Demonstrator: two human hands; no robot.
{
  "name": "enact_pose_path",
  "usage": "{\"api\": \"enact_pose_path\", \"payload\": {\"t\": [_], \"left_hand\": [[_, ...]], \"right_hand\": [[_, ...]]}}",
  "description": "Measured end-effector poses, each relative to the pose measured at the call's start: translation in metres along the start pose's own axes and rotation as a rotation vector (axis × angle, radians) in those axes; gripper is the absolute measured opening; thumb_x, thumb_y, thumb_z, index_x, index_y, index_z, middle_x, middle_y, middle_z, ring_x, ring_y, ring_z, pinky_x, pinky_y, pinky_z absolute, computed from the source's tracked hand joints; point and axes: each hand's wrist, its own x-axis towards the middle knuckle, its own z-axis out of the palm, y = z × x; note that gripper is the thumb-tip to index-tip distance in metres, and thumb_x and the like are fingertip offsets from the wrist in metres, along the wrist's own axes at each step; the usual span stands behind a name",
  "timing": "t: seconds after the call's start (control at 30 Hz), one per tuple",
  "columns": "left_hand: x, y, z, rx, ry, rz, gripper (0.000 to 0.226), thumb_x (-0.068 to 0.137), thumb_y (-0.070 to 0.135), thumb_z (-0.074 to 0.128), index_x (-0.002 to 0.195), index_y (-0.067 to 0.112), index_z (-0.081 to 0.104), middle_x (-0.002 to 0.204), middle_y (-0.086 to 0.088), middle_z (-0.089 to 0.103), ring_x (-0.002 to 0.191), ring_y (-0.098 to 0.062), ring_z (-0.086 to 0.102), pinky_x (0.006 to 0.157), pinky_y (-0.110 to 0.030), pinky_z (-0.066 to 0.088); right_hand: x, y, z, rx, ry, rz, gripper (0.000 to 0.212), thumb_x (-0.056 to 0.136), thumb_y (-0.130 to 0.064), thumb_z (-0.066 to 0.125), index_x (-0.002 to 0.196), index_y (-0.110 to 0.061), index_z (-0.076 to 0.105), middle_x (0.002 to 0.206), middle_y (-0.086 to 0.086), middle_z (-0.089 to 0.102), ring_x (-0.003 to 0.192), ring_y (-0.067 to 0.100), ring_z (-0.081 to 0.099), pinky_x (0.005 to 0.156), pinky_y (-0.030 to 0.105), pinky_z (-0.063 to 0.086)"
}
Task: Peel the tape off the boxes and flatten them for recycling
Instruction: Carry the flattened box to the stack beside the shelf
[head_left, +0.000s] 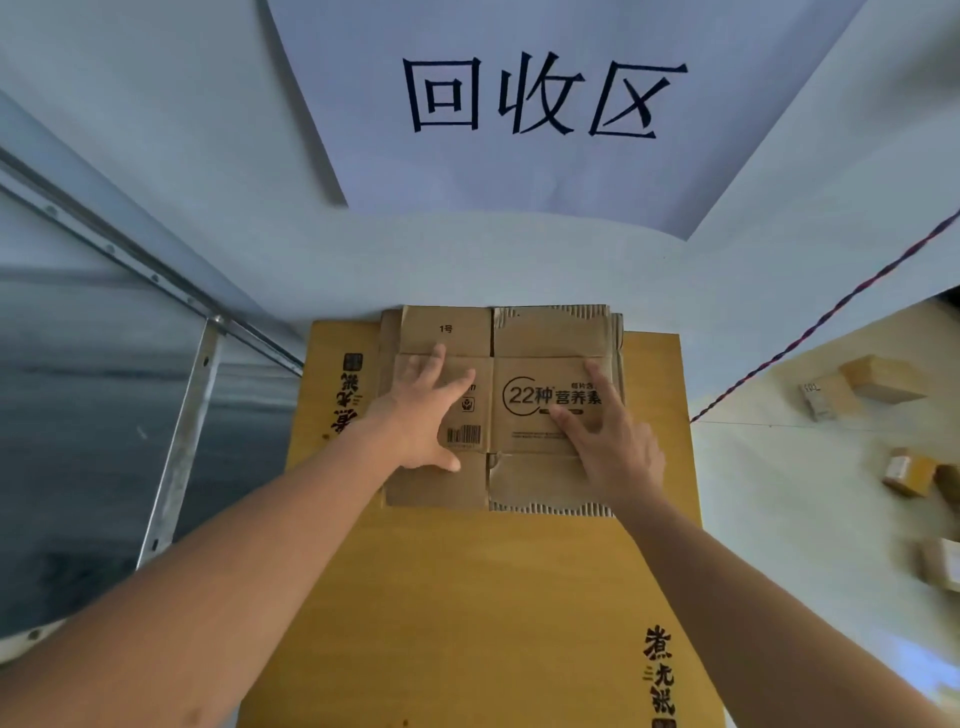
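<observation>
Flattened brown box (498, 405) on yellow flattened carton (467, 597), far end. Left hand (423, 415) and right hand (610, 431) pressing flat, fingers apart, gripping nothing. Advised: press evenly along creases, square edges.

White wall sign (540, 98), metal frame (176, 457), pale floor (779, 493)

Two bare forearms reach from the near edge toward the far side, converging slightly. The left hand (423, 415) lies palm down, fingers spread and pointing far-right, thumb splayed toward the near side. The right hand (610, 431) is also palm down (its fingers fanned, angled far-left), thumb stretched toward the left hand. Both wrists are nearly straight, in line with the forearms. The hands lie near each other, not touching, both flat and open.
</observation>
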Motion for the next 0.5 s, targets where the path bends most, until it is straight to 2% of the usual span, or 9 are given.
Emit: {"api": "enact_pose_path", "payload": {"t": [0.07,0.13,0.17,0.23,0.3,0.33,0.43,0.5], "left_hand": [[-0.002,0.001,0.009,0.046,0.046,-0.009,0.135,0.071,0.05,0.087,0.155,0.052,-0.018,0.16,0.006,-0.042,0.155,-0.032,-0.017,0.103,-0.042,0.054],[-0.004,0.002,0.014,0.053,0.099,-0.005,0.137,0.069,0.048,0.087,0.154,0.053,-0.02,0.16,0.005,-0.041,0.155,-0.032,-0.014,0.098,-0.038,0.056],[-0.003,0.003,0.014,0.053,0.113,-0.006,0.137,0.069,0.048,0.088,0.154,0.053,-0.019,0.161,0.005,-0.04,0.156,-0.033,-0.013,0.097,-0.038,0.057],[-0.002,0.006,0.013,0.05,0.117,-0.018,0.136,0.068,0.048,0.088,0.154,0.054,-0.017,0.162,0.005,-0.037,0.156,-0.032,-0.012,0.101,-0.043,0.055],[-0.002,0.007,0.011,0.038,0.095,-0.031,0.135,0.068,0.048,0.088,0.155,0.055,-0.015,0.162,0.006,-0.037,0.156,-0.031,-0.014,0.112,-0.05,0.045],[-0.002,0.007,0.01,0.019,0.081,-0.034,0.133,0.069,0.048,0.088,0.156,0.054,-0.013,0.162,0.007,-0.036,0.155,-0.03,-0.016,0.116,-0.053,0.037],[0.0,0.006,0.006,-0.117,0.065,-0.015,0.112,0.081,0.045,0.081,0.158,0.053,0.0,0.164,0.008,-0.032,0.156,-0.03,-0.018,0.121,-0.06,0.017],[0.001,0.006,0.005,-0.159,0.088,-0.01,0.097,0.09,0.04,0.074,0.159,0.052,0.007,0.166,0.008,-0.027,0.156,-0.034,-0.015,0.121,-0.061,0.016]], "right_hand": [[0.001,-0.009,-0.001,-0.349,-0.006,0.036,0.08,0.086,-0.09,0.027,0.155,-0.058,0.001,0.09,0.001,0.063,0.084,0.02,0.052,0.067,0.034,0.041],[0.0,-0.02,0.0,-0.524,0.039,0.037,0.078,0.092,-0.081,0.034,0.159,-0.048,0.011,0.125,0.014,0.055,0.107,0.029,0.046,0.088,0.04,0.042],[0.0,-0.026,-0.001,-0.568,0.082,0.002,0.075,0.094,-0.074,0.044,0.158,-0.044,0.018,0.145,0.018,0.038,0.12,0.033,0.041,0.099,0.042,0.041],[0.002,-0.038,-0.002,-0.57,0.081,-0.122,0.076,0.096,-0.046,0.066,0.158,-0.039,0.022,0.165,0.015,0.004,0.144,0.041,0.025,0.115,0.048,0.038],[0.005,-0.049,0.002,-0.492,-0.061,-0.23,0.089,0.096,-0.013,0.066,0.16,-0.043,0.011,0.171,0.008,-0.001,0.155,0.041,0.012,0.122,0.052,0.033],[0.006,-0.053,0.005,-0.467,-0.135,-0.252,0.091,0.098,-0.008,0.062,0.16,-0.046,0.007,0.172,0.006,0.002,0.156,0.041,0.008,0.123,0.054,0.029],[0.005,-0.054,0.015,-0.507,-0.223,-0.253,0.078,0.107,-0.024,0.051,0.16,-0.049,0.001,0.172,0.005,-0.007,0.156,0.047,-0.001,0.125,0.059,0.017],[0.004,-0.053,0.017,-0.514,-0.241,-0.23,0.076,0.107,-0.038,0.05,0.159,-0.052,-0.005,0.172,0.002,-0.014,0.156,0.046,-0.003,0.124,0.061,0.019]]}}
